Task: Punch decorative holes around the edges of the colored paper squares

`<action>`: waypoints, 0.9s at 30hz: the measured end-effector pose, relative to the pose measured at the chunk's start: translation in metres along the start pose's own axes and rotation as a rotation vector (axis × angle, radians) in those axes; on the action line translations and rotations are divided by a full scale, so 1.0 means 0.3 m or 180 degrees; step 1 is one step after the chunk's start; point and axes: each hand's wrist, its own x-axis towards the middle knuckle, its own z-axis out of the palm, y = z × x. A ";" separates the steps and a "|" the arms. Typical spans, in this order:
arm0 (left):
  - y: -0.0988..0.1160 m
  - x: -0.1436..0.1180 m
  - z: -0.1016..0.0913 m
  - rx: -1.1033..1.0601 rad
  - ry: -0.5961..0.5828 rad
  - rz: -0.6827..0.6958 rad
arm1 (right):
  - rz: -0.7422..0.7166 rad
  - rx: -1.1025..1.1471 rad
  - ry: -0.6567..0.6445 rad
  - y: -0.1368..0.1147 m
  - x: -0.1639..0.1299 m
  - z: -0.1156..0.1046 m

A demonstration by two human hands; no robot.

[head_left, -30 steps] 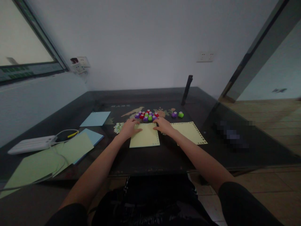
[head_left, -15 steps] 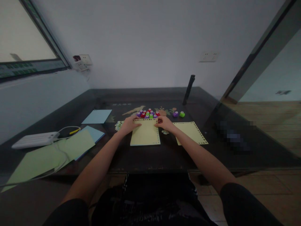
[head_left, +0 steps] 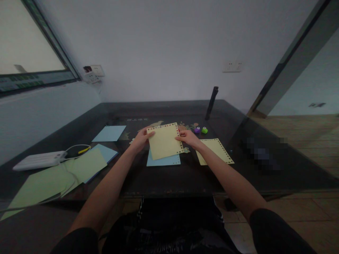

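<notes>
Both hands lift a yellow sheet off the table.
Left hand (head_left: 139, 140) pinches the yellow sheet (head_left: 164, 141) at its left edge, right hand (head_left: 188, 138) pinches the right edge; sheet tilted up, punched holes round its border, above a blue sheet (head_left: 161, 161) lying on the dark table (head_left: 164, 180). Second yellow sheet (head_left: 215, 151) just right. Purple punch (head_left: 197, 130) and green punch (head_left: 204, 130) behind the right hand.

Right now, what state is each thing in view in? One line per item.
Yellow punched sheet: lifted, tilted, held at both side edges.
Left hand: gripping the sheet's left edge.
Right hand: pinching its right edge.
Blue punched sheet: flat on the table, uncovered.
Second yellow sheet: flat, untouched.
Purple and green punches: standing, unused.
</notes>
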 end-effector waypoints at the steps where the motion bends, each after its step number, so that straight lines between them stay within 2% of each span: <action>1: 0.002 -0.004 0.003 -0.0061 -0.0165 -0.0099 | -0.0004 0.0034 0.0072 -0.003 0.000 -0.005; 4: 0.000 -0.013 0.009 0.0045 -0.0531 -0.0362 | -0.0021 0.0109 0.0223 -0.017 -0.003 -0.020; 9: -0.017 -0.019 0.011 0.0311 -0.0854 -0.0490 | -0.0035 0.0228 0.0268 -0.033 -0.007 -0.040; 20: -0.016 -0.034 0.037 0.0403 -0.0767 -0.0478 | -0.0092 0.0505 0.0356 -0.028 -0.006 -0.043; 27: -0.019 -0.042 0.049 0.0289 -0.0881 -0.0549 | -0.0120 0.0687 0.0298 -0.033 -0.010 -0.040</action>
